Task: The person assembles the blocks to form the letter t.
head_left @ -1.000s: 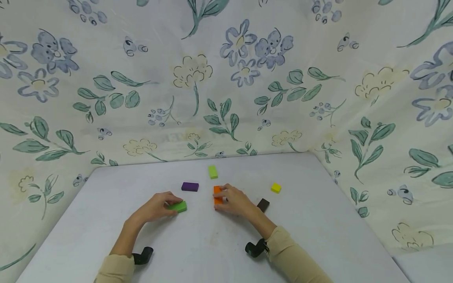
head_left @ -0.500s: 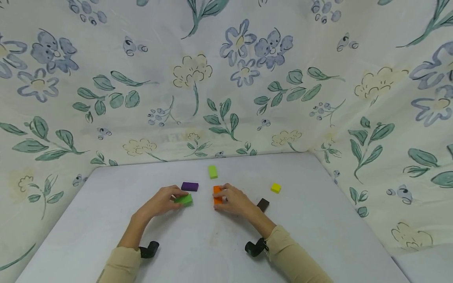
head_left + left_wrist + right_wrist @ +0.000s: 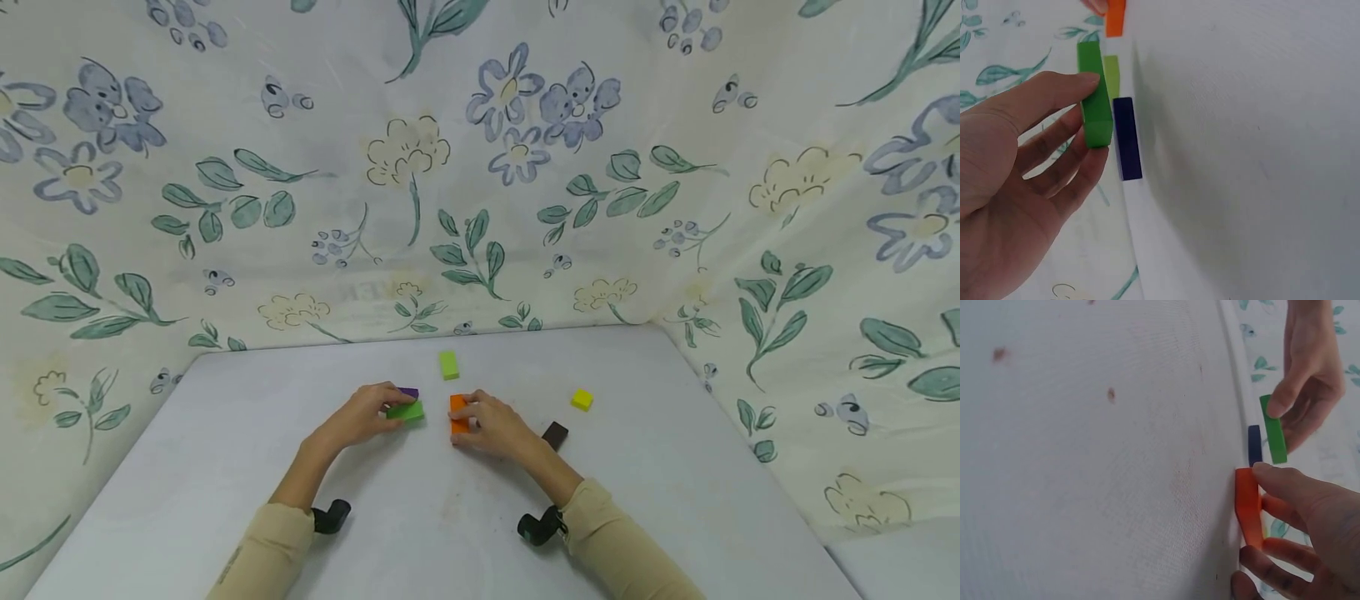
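A green block (image 3: 408,412) is pinched between the thumb and fingers of my left hand (image 3: 362,414). In the left wrist view the green block (image 3: 1094,100) is held off the table, beside the dark purple block (image 3: 1127,139). To its right, my right hand (image 3: 497,427) grips an orange block (image 3: 458,425) at the table. The right wrist view shows the thumb at one end of the orange block (image 3: 1247,503) and fingers along its side. From the head, the purple block (image 3: 410,392) is partly covered by the left hand and the green block.
Behind the hands a light green block (image 3: 448,365) lies on the white table (image 3: 420,517). A dark brown block (image 3: 556,433) sits by the right forearm, and a yellow block (image 3: 582,400) farther right. Floral cloth (image 3: 480,192) hangs behind the table.
My left hand has carried the green block to the right and away from me, closer to the orange block, and now partly covers the purple block. My right hand has stayed on the orange block.
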Available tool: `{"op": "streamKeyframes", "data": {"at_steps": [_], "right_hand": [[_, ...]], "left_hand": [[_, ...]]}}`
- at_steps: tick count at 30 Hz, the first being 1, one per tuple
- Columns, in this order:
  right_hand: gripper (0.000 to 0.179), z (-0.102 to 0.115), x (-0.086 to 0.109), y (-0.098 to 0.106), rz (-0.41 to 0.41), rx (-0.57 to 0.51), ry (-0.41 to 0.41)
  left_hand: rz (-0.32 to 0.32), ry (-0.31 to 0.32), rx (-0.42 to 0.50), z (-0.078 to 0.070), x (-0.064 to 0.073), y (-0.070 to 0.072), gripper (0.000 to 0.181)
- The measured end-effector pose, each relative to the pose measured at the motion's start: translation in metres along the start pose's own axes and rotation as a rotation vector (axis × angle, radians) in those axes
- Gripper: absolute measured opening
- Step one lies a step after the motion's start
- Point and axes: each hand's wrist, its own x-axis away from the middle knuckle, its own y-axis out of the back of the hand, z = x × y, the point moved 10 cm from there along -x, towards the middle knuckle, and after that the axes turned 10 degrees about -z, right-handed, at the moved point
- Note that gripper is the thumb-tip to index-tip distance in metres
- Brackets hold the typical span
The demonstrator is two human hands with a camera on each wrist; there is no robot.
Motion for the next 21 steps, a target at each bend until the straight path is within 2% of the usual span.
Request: {"op": "streamKeyframes", "data": {"at_steps": [8, 14, 21], "right_hand": [[0.043, -0.001, 0.0, -0.001, -0.008, 0.001, -0.009], [0.042, -0.001, 0.0, 0.0, -0.02, 0.0, 0.008], [0.042, -0.001, 0.0, 0.0, -0.017, -0.014, 0.002]], "left_hand": [[-0.033, -0.027, -0.011, -0.005, -0.011, -0.002, 0.035], [-0.022, -0.051, -0.035, -0.009, -0.017, -0.007, 0.035], [-0.022, -0.046, -0.058, -0.008, -0.025, -0.01, 0.035]]}}
